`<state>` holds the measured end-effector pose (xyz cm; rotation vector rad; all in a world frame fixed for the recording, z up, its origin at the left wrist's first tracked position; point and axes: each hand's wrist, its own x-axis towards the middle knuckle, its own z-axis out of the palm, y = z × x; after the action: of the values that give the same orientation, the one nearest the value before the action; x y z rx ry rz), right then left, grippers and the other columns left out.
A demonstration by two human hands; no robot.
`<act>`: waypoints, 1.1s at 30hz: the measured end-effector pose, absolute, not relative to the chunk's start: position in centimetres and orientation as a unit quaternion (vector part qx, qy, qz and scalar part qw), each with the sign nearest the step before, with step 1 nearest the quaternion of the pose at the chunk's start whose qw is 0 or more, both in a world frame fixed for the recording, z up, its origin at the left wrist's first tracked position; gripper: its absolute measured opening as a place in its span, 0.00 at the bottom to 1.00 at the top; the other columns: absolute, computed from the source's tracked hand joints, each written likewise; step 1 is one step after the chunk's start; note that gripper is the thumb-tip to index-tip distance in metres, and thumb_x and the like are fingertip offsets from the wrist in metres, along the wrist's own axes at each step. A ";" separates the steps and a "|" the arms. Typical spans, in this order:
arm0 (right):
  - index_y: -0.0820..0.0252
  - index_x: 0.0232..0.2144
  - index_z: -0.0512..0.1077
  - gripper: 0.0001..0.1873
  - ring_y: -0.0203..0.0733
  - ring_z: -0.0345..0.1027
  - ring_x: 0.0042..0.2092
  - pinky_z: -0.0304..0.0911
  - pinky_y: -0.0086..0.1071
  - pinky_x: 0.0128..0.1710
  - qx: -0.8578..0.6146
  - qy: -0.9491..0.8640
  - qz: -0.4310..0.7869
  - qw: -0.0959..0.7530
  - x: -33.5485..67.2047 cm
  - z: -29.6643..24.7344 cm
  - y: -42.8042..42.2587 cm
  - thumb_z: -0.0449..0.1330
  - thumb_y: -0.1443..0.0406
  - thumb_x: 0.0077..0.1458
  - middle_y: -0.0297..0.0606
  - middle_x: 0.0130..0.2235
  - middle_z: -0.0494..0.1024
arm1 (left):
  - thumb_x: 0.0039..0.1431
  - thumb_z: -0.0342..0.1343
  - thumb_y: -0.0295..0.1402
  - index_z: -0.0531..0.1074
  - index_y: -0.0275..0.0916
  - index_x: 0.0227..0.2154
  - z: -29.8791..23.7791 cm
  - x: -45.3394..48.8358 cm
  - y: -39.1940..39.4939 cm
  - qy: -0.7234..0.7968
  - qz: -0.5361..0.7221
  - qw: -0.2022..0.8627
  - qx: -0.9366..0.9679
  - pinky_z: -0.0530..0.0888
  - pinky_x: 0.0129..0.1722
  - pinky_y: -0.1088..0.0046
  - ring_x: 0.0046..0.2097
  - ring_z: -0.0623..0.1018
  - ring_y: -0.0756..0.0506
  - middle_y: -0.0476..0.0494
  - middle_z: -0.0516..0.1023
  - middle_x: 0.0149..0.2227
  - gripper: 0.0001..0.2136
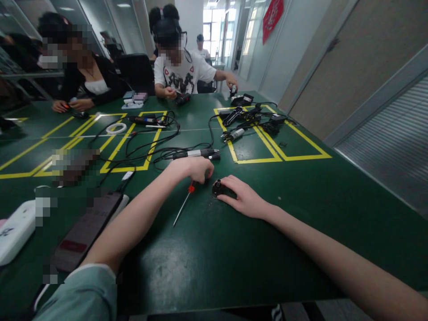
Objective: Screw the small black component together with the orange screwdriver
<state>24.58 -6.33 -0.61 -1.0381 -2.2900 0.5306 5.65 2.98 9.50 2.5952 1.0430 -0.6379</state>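
Observation:
My left hand [199,169] is curled with its fingers pointing down, closed over the handle of a screwdriver [182,207]. The red collar and the thin metal shaft show below the palm, the tip slanting toward me; the rest of the handle is hidden by the hand. To the right, my right hand [245,196] holds a small round black part [218,189] between thumb and fingers, low at the green tabletop. A short stub stands up from this part. The two hands are close together but apart.
Behind my left hand lie a black-and-grey pen-shaped tool [194,153] and looping black cables. Yellow tape [257,160] marks boxes holding more tools and cords. A phone [88,229] and a white power bank [20,229] lie left. Two people sit across the table.

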 end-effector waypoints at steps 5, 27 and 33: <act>0.58 0.40 0.71 0.06 0.47 0.69 0.43 0.67 0.39 0.44 -0.401 -0.838 0.236 0.284 24.7 -0.4 -6.4 0.59 0.61 0.66 0.42 0.41 0.76 | 0.47 0.70 0.30 0.76 0.38 0.51 9.9 5.7 2.2 0.332 -0.205 0.178 0.904 0.70 0.34 0.75 0.42 0.80 0.44 0.43 0.83 0.47 0.25; 0.57 0.29 0.66 0.10 0.40 0.63 0.32 0.59 0.32 0.32 -0.431 -0.770 0.411 0.230 25.4 1.7 -6.8 0.51 0.63 0.61 0.33 0.28 0.70 | 0.50 0.67 0.28 0.76 0.36 0.37 10.4 6.6 0.6 0.237 -0.049 0.318 0.917 0.68 0.29 0.78 0.31 0.80 0.50 0.51 0.83 0.30 0.11; 0.56 0.26 0.62 0.10 0.36 0.57 0.28 0.51 0.32 0.30 -0.425 -0.789 0.387 0.214 25.2 1.9 -6.8 0.51 0.62 0.60 0.29 0.25 0.63 | 0.50 0.65 0.28 0.73 0.37 0.39 9.9 6.8 0.8 0.233 -0.081 0.345 0.906 0.69 0.29 0.77 0.32 0.81 0.49 0.50 0.82 0.30 0.12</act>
<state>25.19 -6.79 1.95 -1.1801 -2.1904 1.0751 6.75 0.83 9.92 2.3520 0.6049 -0.2106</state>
